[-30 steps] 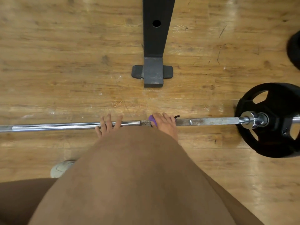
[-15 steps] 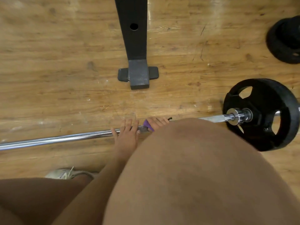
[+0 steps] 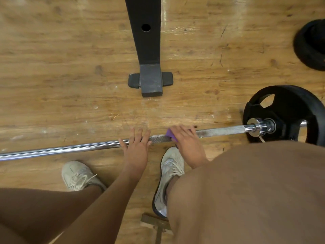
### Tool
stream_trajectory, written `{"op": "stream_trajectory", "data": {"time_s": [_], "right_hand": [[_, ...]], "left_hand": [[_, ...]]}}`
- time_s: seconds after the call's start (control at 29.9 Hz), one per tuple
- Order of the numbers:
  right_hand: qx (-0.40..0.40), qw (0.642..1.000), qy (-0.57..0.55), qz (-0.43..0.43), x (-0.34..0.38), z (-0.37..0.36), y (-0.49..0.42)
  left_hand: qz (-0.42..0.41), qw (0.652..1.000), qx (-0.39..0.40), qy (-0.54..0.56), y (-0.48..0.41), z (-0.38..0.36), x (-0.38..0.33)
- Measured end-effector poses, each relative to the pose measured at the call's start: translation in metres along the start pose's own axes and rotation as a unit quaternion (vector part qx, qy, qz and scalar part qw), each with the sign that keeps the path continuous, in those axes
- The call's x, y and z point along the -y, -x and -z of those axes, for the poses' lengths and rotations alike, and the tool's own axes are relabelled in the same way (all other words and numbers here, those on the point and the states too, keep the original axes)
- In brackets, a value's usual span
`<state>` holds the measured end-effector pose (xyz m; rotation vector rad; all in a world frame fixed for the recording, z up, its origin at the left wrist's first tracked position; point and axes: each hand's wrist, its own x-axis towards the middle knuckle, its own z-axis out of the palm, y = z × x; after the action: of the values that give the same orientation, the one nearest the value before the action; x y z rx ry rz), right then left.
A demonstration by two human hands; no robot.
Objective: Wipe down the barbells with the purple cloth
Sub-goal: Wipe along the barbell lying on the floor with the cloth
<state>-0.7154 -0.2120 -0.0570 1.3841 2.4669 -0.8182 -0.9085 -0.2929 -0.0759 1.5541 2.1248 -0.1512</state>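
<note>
While the person bent over a bar [image 3: 70,150] lying on the floor [image 3: 52,67], their left hand [image 3: 136,148] lay flat across it, fingers straight. Their right hand [image 3: 186,141] curled round the cloth [image 3: 170,134] (purple, mostly hidden) on the knurled middle. Wiping seemed midway; next, probably, a firm slide toward the plate [image 3: 288,110].

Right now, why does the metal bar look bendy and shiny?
In the head view, the wide-angle lens curves the barbell; light glares off its smooth left part and the wooden floor; the near leg looks huge and blurry.
</note>
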Motion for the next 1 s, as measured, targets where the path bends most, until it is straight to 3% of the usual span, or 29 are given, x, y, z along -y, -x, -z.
{"op": "stream_trajectory", "data": {"time_s": [0.1,0.33,0.64,0.84,1.0], "right_hand": [[-0.041,0.997,-0.004,-0.063,-0.013,-0.001,0.0],[-0.079,0.995,0.001,0.054,-0.001,-0.022,-0.007],[-0.143,0.99,-0.013,0.002,-0.021,-0.019,-0.003],[-0.142,0.989,0.003,0.05,-0.017,-0.03,-0.005],[-0.183,0.98,-0.043,-0.057,-0.028,-0.026,-0.001]], "left_hand": [[-0.007,1.0,-0.023,-0.017,-0.002,-0.008,0.0],[-0.054,0.994,-0.094,-0.03,-0.002,-0.025,-0.009],[-0.085,0.987,-0.125,-0.062,-0.009,-0.031,-0.018],[-0.074,0.989,-0.107,-0.064,-0.012,-0.026,-0.025],[-0.058,0.993,-0.07,-0.072,-0.011,-0.02,-0.027]]}}
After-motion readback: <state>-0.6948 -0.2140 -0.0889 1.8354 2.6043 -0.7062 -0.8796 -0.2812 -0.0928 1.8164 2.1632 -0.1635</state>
